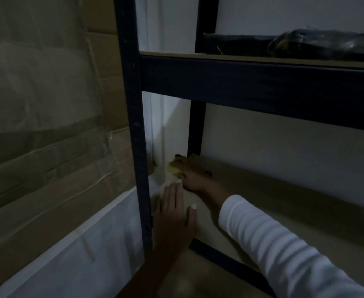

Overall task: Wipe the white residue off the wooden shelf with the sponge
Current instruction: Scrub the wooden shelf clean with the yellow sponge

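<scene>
- Both hands are on the wooden shelf: the right hand has its fingers closed over the yellow sponge at the back-left corner; the left hand lies flat, fingers spread, holding nothing.
- Wiping looks under way, with pale residue between the hands.
- Next, I judge, comes a stroke drawn forward.
- Left is tight against the front post and rear post; rightward the shelf lies open.

Matt pale wooden shelf board sits in a dark painted metal frame; left of the frame, brown cardboard box carries glossy clear tape.

Dim, grainy and soft throughout, with deep shadow under the shelves and wide-angle bending at edges.
</scene>
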